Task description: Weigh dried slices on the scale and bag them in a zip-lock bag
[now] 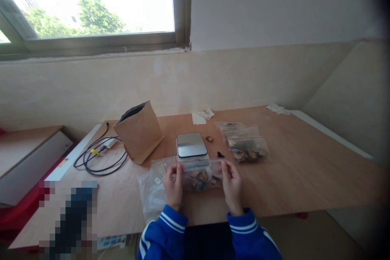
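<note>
A clear zip bag [201,179] with brownish dried pieces inside is held up between my two hands. My left hand [174,185] pinches its top left corner, and my right hand [231,185] pinches the top right corner. The bag's top edge lies level, close in front of a kitchen scale [191,145] with a shiny square plate. Beside and partly behind my left hand lie flat clear plastic bags [150,195]. To the right of the scale are a small brown piece [209,139] and a small black piece [220,154].
Filled zip bags [246,150] lie to the right of the scale. An open brown paper bag [141,132] stands tilted at the left, near a coiled black cable [91,162]. White paper [199,118] and crumpled tissue [206,113] lie by the wall. A blurred patch covers the lower left.
</note>
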A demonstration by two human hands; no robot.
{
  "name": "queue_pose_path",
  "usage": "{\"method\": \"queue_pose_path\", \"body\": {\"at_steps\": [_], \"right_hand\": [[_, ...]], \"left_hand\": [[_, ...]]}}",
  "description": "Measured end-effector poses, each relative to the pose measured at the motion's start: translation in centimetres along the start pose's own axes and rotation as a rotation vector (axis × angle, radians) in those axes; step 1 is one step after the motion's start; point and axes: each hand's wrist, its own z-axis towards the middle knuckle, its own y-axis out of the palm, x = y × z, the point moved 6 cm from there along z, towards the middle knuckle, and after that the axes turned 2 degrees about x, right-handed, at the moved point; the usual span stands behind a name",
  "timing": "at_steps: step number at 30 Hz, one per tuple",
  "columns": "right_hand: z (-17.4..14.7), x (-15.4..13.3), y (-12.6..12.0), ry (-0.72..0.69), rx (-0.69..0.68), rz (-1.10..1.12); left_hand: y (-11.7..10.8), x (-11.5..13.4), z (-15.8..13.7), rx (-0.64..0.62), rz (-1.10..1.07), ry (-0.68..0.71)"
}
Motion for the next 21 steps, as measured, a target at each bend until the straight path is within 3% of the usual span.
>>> {"method": "queue_pose_path", "body": {"at_steps": [7,21], "right_hand": [[-0.1,0.3,0.5,-0.014,-0.059,-0.037],[-0.2,-0.3,-0.1,-0.059,0.007,-0.054]], "left_hand": [[0.0,0.1,0.1,0.013,-0.009,-0.005],[0.0,0.2,0.0,0.016,0.055,0.067]]}}
